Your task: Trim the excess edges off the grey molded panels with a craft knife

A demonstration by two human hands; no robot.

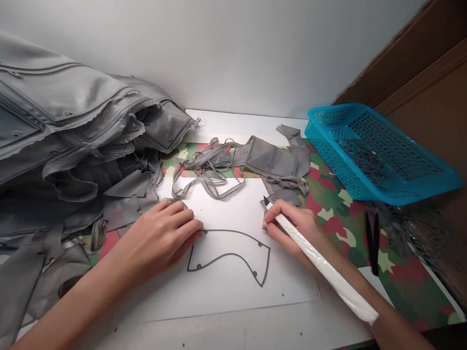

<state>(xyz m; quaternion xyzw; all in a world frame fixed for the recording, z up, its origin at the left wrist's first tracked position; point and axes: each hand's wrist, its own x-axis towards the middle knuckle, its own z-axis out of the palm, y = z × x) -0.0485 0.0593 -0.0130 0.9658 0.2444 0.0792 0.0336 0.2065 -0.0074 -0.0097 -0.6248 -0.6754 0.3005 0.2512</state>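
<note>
My right hand (292,226) grips a craft knife (321,262) with a long, white-wrapped handle and a dark, pointed blade. The blade points up and away, above the white board (164,296). On the board lies a curved, dark grey outline piece (229,231) with small loops at its corners. It is thin like a cord, with white showing inside it. My left hand (170,231) rests palm down at the outline's upper left corner, its fingers extended and tips on or beside it. What lies under the left palm is hidden.
Grey sheet material (73,107) is heaped at the left. Grey strips and offcuts (215,170) lie behind the board. A blue plastic basket (328,150) with stringy scraps stands at the right, near black-handled scissors or tweezers (372,243). A camouflage-patterned cover (339,223) lies underneath; cardboard (426,82) borders the right.
</note>
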